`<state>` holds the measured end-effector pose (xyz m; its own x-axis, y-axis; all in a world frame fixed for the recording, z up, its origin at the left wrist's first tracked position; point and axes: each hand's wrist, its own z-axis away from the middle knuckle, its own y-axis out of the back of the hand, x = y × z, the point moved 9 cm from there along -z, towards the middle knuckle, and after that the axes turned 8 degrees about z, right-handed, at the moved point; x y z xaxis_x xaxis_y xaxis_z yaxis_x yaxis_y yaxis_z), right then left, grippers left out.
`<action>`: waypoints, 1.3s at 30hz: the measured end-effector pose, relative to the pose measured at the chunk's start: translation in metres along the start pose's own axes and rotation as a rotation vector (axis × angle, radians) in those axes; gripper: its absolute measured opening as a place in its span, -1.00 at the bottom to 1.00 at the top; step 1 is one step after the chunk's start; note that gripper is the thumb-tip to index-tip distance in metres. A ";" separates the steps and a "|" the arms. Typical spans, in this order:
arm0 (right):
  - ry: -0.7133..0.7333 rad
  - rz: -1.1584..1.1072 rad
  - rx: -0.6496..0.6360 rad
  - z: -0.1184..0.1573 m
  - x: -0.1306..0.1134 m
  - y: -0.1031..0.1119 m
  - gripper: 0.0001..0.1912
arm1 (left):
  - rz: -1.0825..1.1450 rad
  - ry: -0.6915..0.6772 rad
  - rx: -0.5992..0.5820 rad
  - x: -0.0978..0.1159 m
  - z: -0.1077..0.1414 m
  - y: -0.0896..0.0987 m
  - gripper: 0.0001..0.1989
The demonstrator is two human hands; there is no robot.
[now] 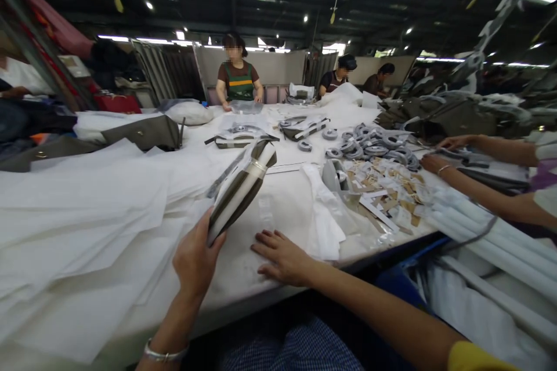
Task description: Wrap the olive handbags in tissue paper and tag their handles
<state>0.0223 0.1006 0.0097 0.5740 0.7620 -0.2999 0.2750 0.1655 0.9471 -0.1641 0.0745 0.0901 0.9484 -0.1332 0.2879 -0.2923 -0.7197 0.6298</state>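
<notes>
My left hand (pixel 198 258) is wrapped round the lower end of a dark olive folded bag (pixel 243 188), which is raised and tilted above the white table (pixel 243 278). White padding and a pale band show on the bag. My right hand (pixel 281 258) lies on the table near its front edge with fingers spread, holding nothing. Beyond the held bag, another olive bag (pixel 241 140) with wrapped handles lies on the table. White strips of thin material (pixel 324 214) are to the right of my right hand.
White sheets (pixel 78 214) cover the left side. Grey wrapped rings (pixel 374 145), a grey container (pixel 335 177) and brown and white tags (pixel 391 191) lie at the right. A co-worker's hands (pixel 435 163) reach in there. Other people (pixel 239 78) are across the table.
</notes>
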 end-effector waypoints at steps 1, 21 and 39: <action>0.057 -0.019 -0.008 -0.002 -0.005 0.000 -0.38 | 0.007 -0.031 0.000 0.006 -0.002 0.001 -0.44; -0.106 -0.042 0.351 -0.010 0.051 0.113 -0.74 | 0.231 -0.718 -0.203 0.090 0.057 -0.026 -0.59; -0.673 -0.567 0.278 -0.134 0.166 0.051 -0.87 | 0.293 -0.700 -0.193 0.087 0.058 -0.029 -0.60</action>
<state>0.0285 0.3194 0.0231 0.6006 0.0739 -0.7961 0.7771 0.1804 0.6030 -0.0656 0.0440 0.0554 0.6679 -0.7440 -0.0199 -0.4978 -0.4664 0.7312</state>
